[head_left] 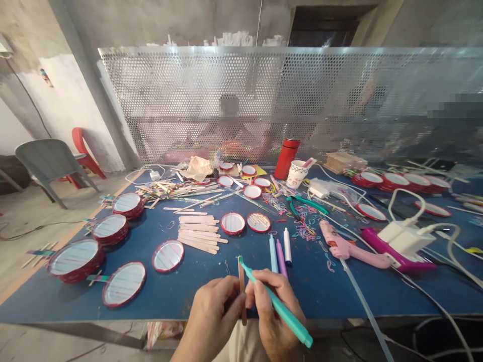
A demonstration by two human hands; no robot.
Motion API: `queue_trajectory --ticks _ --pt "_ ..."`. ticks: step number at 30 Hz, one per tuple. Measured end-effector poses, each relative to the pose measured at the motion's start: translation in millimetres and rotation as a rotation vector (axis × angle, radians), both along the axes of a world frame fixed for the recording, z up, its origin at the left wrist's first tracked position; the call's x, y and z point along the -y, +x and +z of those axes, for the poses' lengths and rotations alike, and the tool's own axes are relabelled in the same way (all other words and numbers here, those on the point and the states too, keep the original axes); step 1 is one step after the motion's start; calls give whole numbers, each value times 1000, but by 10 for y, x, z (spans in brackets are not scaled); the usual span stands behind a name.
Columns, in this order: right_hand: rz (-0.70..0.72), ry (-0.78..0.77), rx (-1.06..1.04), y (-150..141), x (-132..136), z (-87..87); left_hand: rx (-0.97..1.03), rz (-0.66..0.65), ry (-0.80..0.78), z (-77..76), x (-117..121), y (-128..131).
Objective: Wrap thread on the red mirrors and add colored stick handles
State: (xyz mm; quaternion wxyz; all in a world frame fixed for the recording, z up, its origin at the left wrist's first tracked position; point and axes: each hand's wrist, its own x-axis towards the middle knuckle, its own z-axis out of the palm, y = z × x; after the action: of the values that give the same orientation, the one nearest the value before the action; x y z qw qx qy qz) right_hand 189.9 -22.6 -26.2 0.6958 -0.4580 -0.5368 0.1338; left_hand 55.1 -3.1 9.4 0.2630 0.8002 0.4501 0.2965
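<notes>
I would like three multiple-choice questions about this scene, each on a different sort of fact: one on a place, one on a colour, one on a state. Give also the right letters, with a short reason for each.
1. Where is the pink hot glue gun?
A. On the grey plastic chair
B. On the blue table, right of the hands
C. On the floor

2. What colour is the marker in the right hand?
A. Red
B. Teal
C. Purple

3. What is the state of the wooden craft stick in the left hand?
A. Held upright
B. Lying flat on the table
C. Snapped in two

Answers:
1. B: it lies on the tabletop, right of the hands.
2. B: its long body is teal.
3. A: the fingers hold it on end, near the marker's tip.
</notes>
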Motion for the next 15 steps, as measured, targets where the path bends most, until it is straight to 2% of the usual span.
queue_trajectory --ticks 11,15 --pt "-34 -7 -18 -30 4 4 23 -1 -14 23 6 10" --pt "16 17 -48 -33 11 45 48 -8 -32 16 12 7"
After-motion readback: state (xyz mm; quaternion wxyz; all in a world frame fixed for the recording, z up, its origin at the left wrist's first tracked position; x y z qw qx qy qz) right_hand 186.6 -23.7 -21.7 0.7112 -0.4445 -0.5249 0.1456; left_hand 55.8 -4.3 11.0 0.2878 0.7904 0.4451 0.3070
